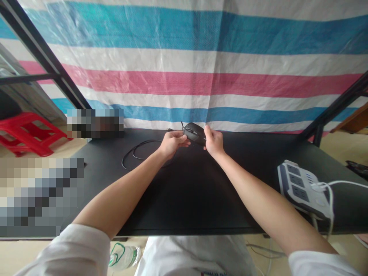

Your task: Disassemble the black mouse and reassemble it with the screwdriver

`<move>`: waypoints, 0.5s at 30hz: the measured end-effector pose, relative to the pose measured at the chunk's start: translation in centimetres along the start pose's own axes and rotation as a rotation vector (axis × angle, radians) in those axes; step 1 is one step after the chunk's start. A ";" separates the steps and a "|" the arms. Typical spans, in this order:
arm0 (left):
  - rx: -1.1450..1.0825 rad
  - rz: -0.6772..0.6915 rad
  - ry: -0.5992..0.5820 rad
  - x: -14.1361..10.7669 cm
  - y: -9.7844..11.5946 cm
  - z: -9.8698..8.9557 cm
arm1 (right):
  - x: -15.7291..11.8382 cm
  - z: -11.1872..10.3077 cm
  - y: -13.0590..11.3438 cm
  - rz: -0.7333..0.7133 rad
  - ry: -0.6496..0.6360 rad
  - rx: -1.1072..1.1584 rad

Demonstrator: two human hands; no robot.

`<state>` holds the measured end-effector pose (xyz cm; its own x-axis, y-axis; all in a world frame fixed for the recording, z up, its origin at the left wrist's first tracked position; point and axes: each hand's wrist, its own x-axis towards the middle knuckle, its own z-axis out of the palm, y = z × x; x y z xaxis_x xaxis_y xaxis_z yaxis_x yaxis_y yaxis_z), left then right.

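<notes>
A black computer mouse (193, 131) is held up near the far side of the black table (198, 191), tilted, with its buttons and scroll wheel facing me. My right hand (214, 142) is closed around its right end, thumb on top. At the other end my left hand (174, 143) pinches the mouse's front edge with thumb and fingers, close to where the cord comes out. The thin black cable (130, 153) lies in loose loops on the tabletop to the left, partly hidden behind my left wrist.
A white and dark power strip (304, 188) with white cords plugged in sits on the table's right side. Striped sheeting (184, 82) hangs behind the table. A red stool (34, 132) stands at left, and a clear plastic bottle (125, 256) is on the floor below.
</notes>
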<state>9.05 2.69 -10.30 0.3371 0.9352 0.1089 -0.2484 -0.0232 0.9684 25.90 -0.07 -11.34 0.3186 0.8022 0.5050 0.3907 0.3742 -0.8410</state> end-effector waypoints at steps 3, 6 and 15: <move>0.005 -0.012 0.014 0.0 0.0 0.0 | 0.0 -0.1 -0.1 -0.058 0.019 -0.039; -0.012 -0.003 0.015 -0.1 0.1 0.1 | 0.0 -0.1 -0.1 -0.053 0.015 -0.021; -0.129 -0.014 -0.063 -0.5 0.5 0.6 | 0.5 0.0 0.6 0.133 -0.008 0.141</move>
<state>9.31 1.96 -9.78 0.3966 0.9109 0.1138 -0.3569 0.0388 0.9333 26.32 0.50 -11.63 0.3526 0.8524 0.3862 0.2203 0.3254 -0.9195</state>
